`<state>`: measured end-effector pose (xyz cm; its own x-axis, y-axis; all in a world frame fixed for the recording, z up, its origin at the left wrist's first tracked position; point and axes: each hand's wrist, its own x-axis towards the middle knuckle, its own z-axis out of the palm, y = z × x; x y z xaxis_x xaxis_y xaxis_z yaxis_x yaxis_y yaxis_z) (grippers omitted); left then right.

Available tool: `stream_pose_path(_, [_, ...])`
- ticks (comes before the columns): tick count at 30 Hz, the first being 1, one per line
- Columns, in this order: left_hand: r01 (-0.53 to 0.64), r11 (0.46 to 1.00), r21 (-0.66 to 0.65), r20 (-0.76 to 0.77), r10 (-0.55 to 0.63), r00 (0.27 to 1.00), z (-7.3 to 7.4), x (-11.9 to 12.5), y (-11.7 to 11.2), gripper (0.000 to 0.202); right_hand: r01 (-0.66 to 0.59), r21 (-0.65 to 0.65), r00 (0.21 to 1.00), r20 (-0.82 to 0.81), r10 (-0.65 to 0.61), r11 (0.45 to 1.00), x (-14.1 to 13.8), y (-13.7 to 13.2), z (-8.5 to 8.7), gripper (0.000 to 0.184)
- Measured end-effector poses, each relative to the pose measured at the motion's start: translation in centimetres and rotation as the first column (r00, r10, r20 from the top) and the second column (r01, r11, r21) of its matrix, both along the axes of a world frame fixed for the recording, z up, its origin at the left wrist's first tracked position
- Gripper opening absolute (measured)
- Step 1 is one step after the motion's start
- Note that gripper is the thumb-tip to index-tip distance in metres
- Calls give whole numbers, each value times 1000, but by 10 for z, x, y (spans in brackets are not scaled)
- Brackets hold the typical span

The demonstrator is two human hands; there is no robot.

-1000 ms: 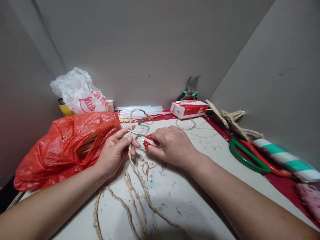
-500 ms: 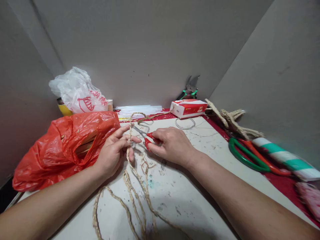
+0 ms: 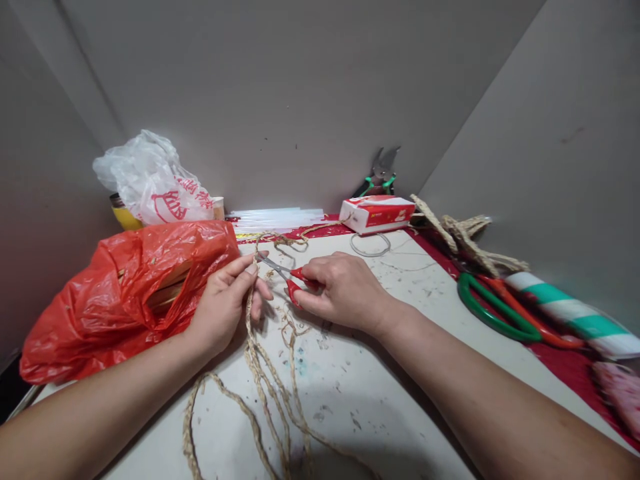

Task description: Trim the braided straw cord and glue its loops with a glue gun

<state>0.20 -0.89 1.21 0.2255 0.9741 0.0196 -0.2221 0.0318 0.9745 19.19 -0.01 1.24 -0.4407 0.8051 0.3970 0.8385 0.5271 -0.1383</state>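
Note:
A thin braided straw cord [image 3: 250, 313] hangs from my left hand [image 3: 226, 297], pinched between the thumb and fingers. Its strands trail down the white tabletop toward me, and its far end lies behind the hand. My right hand [image 3: 346, 288] holds small scissors [image 3: 281, 269] by their red handles, with thumb and fingers in the loops. The blades are parted and point left, their tips at the cord just above my left thumb. Whether the blades cut into it, I cannot tell. Other lengths of braided cord [image 3: 240, 400] lie loose nearer to me.
On the left sits a red plastic bag [image 3: 135, 287], with a white plastic bag [image 3: 145, 180] behind it. A tissue box [image 3: 377, 215], a wire coil [image 3: 370, 245] and pruning shears [image 3: 383, 172] are at the back. Large green-and-orange-handled shears [image 3: 495, 310] and a striped roll [image 3: 575, 313] lie right.
My left thumb has closed onto the cord, and the fingers have curled in. The cord's upper loop has dropped to the table. The scissors have shifted slightly left and down.

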Motion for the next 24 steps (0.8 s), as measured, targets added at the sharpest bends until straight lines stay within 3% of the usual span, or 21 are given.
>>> stream_pose_path(8, [95,983,-156,160,-69,985,6,-3,-1,28,-27,11,1000,14,27,1000,6,5,-5,29])
stream_pose_path(10, [116,978,-175,185,-83,979,7,-4,-1,30,-12,-2,997,-71,12,1000,8,6,-7,28])
stream_pose_path(12, [129,976,-174,189,-95,977,8,-4,-1,31,9,-32,963,-268,-18,999,8,8,-9,29])
stream_pose_path(14, [122,980,-159,163,-96,982,7,-4,-1,30,10,-122,835,-546,-75,992,6,9,-9,32])
stream_pose_path(17, [119,988,-97,88,-110,990,5,-1,-3,25,-173,-359,470,-848,-244,917,2,10,-6,36])
stream_pose_path(20, [132,991,-36,20,-132,991,2,1,-6,22,-484,-492,201,-868,-455,724,-2,9,-2,38])
stream_pose_path(22, [128,992,-20,-18,-128,992,0,1,-8,22,-611,-511,120,-815,-567,604,-3,8,0,36])
stream_pose_path(24, [121,993,-16,-45,-121,992,-1,1,-11,23,-685,-486,48,-774,-632,543,-4,7,1,29])
